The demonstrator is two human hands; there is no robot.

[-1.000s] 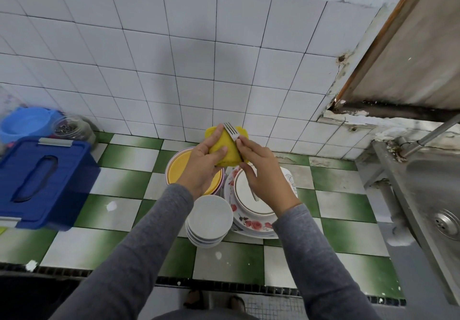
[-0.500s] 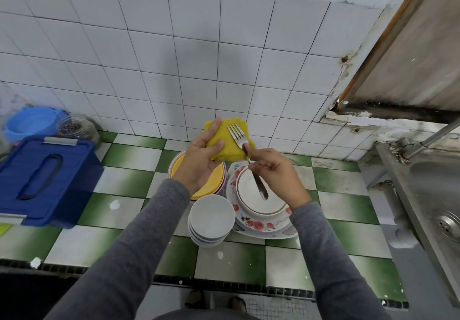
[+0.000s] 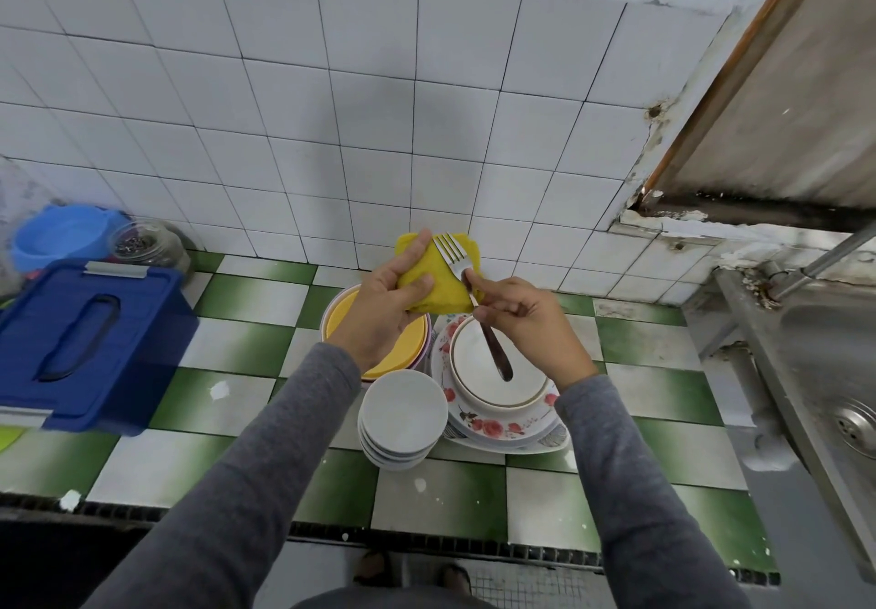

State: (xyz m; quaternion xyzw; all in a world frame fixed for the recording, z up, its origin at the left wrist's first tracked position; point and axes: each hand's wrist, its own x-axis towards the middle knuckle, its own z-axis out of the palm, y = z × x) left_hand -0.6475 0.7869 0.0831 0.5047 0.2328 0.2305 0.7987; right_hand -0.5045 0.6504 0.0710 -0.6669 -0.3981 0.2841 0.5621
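My left hand grips a folded yellow cloth above the dishes. My right hand pinches the neck of a metal fork. The fork's tines lie against the cloth and its dark handle points down toward me. Below the hands, on the green and white tiled counter, are a yellow plate, a stack of white bowls and a stack of flowered plates topped by a white plate.
A blue plastic box with a lid stands at the left, with a blue bowl and a glass jar behind it. A steel sink is at the right. White wall tiles rise behind.
The fork has come further out of the cloth, so its tines and handle now show. My right hand slid from covering the cloth to pinching the fork's neck.
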